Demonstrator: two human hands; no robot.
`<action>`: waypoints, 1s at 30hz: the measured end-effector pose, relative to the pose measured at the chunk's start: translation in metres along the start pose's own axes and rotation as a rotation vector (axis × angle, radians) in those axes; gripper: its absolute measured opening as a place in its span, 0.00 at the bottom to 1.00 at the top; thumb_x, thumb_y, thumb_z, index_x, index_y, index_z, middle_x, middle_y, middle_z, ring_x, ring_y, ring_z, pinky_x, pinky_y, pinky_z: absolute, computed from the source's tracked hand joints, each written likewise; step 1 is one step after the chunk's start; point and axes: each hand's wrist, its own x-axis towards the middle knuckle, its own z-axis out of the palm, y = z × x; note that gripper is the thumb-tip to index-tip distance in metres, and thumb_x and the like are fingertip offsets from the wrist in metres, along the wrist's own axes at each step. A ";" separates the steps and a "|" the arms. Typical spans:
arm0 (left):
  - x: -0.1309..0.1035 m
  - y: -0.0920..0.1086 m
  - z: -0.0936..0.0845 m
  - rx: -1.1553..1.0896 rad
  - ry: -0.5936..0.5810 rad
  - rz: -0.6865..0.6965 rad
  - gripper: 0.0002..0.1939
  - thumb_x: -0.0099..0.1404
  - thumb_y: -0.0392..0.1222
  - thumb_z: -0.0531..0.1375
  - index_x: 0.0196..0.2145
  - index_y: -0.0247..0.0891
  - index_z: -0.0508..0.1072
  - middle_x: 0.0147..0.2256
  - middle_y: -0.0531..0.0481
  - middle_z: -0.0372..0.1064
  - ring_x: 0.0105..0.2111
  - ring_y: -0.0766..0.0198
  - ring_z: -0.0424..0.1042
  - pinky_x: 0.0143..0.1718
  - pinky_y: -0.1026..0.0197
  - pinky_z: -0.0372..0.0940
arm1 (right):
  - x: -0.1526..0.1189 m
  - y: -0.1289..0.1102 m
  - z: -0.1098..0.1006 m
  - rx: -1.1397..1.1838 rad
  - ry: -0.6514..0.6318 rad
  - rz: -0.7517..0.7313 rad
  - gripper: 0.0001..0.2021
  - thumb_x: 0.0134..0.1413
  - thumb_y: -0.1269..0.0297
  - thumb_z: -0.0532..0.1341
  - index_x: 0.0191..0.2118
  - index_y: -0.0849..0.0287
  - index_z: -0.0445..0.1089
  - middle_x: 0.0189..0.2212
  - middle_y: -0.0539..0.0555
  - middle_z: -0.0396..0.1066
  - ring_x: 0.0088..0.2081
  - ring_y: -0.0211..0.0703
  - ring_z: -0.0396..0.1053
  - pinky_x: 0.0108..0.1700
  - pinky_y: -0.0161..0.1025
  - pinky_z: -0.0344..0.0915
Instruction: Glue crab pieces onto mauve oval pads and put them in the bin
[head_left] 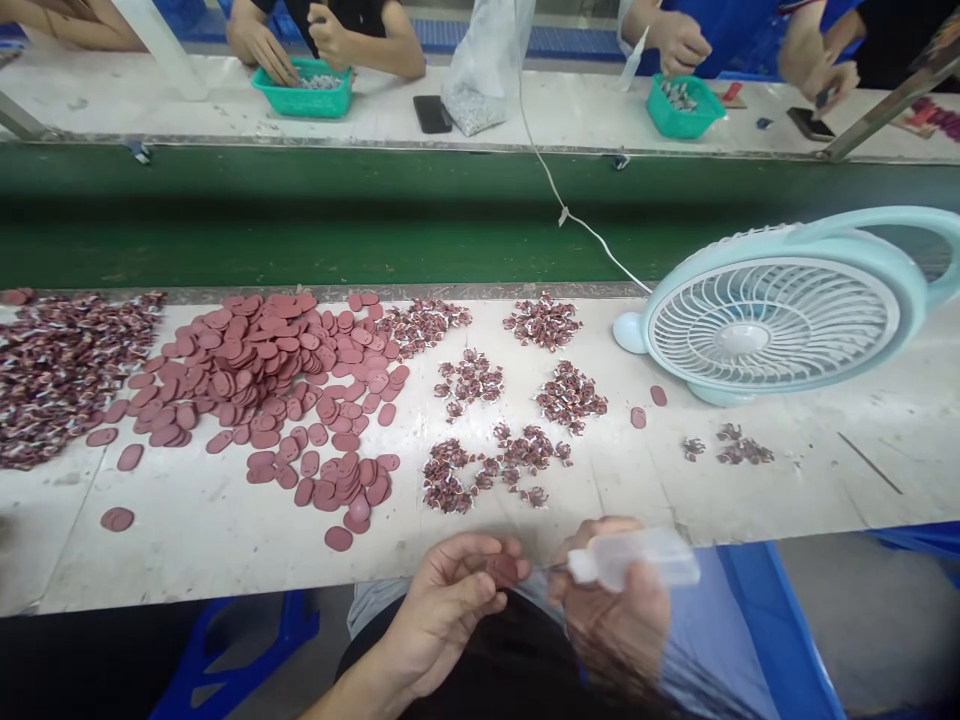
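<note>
Left hand [450, 600] pinches a reddish oval piece [501, 568], right hand [615, 610] grips a squeeze bottle [637, 557]; its nozzle wants steadying right at the piece.

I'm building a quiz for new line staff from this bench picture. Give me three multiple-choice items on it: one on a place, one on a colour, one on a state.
1. Where does the fan stand?
A. right end of the near table
B. on the green belt
C. on the floor

2. What colour are the two small bins, and, on the far table?
A. red
B. teal green
C. white

3. What does the right hand hold?
A. nothing
B. a phone
C. a small clear squeeze bottle

Answers:
1 A, the fan sits on the white tabletop at the right.
2 B, both bins are teal green.
3 C, its fingers wrap the bottle, whose tip points at the maroon oval piece pinched in the left hand.
</note>
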 end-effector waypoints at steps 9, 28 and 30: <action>0.003 0.006 -0.019 0.039 0.034 0.051 0.18 0.55 0.42 0.71 0.43 0.39 0.76 0.46 0.47 0.77 0.41 0.56 0.80 0.24 0.70 0.71 | 0.075 -0.028 -0.061 0.951 -0.271 0.441 0.17 0.58 0.59 0.60 0.49 0.59 0.56 0.27 0.48 0.62 0.27 0.31 0.69 0.22 0.18 0.66; -0.002 0.007 -0.028 -0.033 0.072 0.086 0.16 0.55 0.39 0.71 0.41 0.34 0.75 0.49 0.43 0.76 0.46 0.58 0.79 0.38 0.70 0.74 | 0.024 -0.027 -0.003 -1.009 -0.451 0.002 0.10 0.59 0.59 0.64 0.45 0.47 0.78 0.43 0.53 0.75 0.40 0.40 0.76 0.39 0.35 0.77; -0.001 0.005 -0.024 -0.008 0.069 0.095 0.15 0.55 0.39 0.71 0.40 0.36 0.76 0.49 0.45 0.77 0.46 0.61 0.79 0.38 0.70 0.74 | 0.012 -0.025 0.005 -0.860 -0.502 0.057 0.10 0.58 0.61 0.64 0.45 0.45 0.79 0.41 0.52 0.74 0.37 0.37 0.75 0.35 0.33 0.76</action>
